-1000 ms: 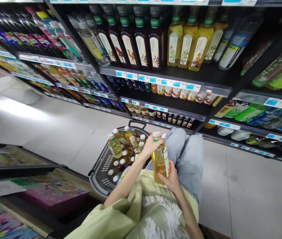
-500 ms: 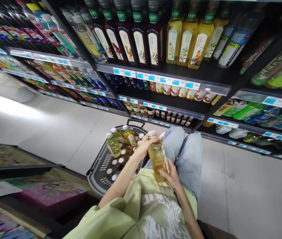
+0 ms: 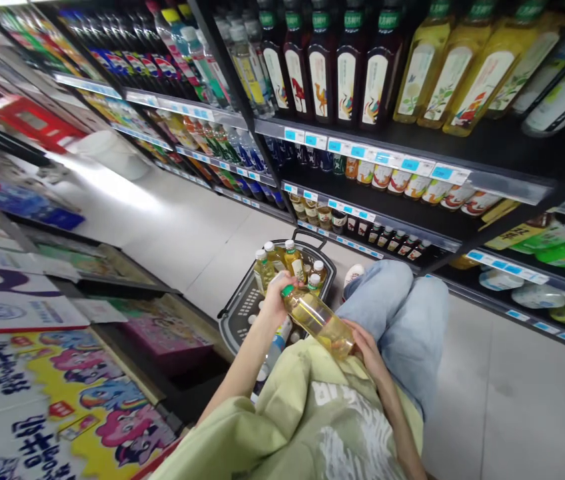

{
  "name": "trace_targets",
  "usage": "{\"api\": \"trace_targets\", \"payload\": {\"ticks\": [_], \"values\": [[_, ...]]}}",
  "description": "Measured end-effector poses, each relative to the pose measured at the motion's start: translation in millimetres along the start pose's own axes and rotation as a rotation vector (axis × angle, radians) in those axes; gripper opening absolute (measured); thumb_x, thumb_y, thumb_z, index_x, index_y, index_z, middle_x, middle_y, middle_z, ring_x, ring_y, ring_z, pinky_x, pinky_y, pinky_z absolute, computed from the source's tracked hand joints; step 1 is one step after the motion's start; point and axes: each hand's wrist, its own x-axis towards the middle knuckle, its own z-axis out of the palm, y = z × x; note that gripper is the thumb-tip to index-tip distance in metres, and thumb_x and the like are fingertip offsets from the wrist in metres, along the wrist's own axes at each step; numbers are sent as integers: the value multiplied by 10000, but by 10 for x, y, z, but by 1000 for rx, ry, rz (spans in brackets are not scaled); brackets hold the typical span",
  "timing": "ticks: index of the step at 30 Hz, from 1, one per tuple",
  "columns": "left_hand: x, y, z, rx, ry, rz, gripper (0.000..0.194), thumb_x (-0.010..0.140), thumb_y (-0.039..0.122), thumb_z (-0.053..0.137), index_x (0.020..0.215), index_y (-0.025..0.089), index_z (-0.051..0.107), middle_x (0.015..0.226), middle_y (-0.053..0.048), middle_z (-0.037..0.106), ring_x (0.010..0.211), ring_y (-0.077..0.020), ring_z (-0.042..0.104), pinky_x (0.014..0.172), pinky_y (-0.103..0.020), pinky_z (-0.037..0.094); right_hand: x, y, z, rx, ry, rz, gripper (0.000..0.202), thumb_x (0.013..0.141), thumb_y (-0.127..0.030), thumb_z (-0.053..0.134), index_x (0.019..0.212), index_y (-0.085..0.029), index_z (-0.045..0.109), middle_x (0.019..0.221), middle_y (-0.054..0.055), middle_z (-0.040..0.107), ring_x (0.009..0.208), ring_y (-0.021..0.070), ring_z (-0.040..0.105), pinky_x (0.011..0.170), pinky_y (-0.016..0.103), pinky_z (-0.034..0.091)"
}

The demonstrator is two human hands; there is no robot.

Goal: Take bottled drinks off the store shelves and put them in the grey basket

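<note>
A clear bottle of pale yellow drink [image 3: 315, 320] lies tilted across my lap, its green-ringed neck toward the left. My left hand [image 3: 280, 297] is wrapped round the neck and hides the cap. At the base end, my right hand [image 3: 366, 348] holds the bottle with its fingers against the side. Left of my knees stands a grey shopping basket [image 3: 232, 313] on the floor. Yellow drink bottles [image 3: 264, 268] and several other capped bottles stand in it, partly hidden behind my left arm.
Ahead are black shelves [image 3: 412, 160] with dark tea bottles [image 3: 350, 67] and yellow tea bottles [image 3: 470, 73]. Printed cartons [image 3: 97, 393] are stacked at my left. A white tub [image 3: 110, 153] and a red crate [image 3: 32, 123] stand farther down the aisle floor.
The bottle has gone from nearly upright to a slant, its neck swung leftward and down. Both hands stay on it. The view has turned left, showing more of the cartons.
</note>
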Motion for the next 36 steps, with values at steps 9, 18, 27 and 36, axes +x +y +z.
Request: {"api": "trace_targets", "payload": {"ticks": [9,18,27,36], "values": [[417,619,-839,691,451,516,284,547,273,764,764,201,597,700,19,651,672,-151,616,625,-241,450,11,-33,26,7,4,64,521,855,-678,728,1164,-259,697,1197,131,806,890,313,816,432,263,415],[883,329,-1866,938,474,334,320,575,374,754,816,190,653,763,-9,665,704,-147,589,649,-243,450,15,-78,39,4,-7,94,558,840,-707,728,1146,-243,680,1173,139,805,870,318,812,420,258,381],[557,-608,-2277,774,466,247,343,578,376,774,789,178,590,865,-56,698,813,-169,641,743,-269,522,7,-96,39,-8,4,92,536,842,-683,730,1134,-239,660,1158,134,809,862,301,811,426,263,395],[327,-629,-2514,870,423,210,384,647,451,769,878,190,609,1063,-113,757,1041,-245,686,899,-327,547,45,-84,47,-17,2,78,522,857,-678,704,1130,-236,651,1122,125,813,786,275,803,433,264,380]]}}
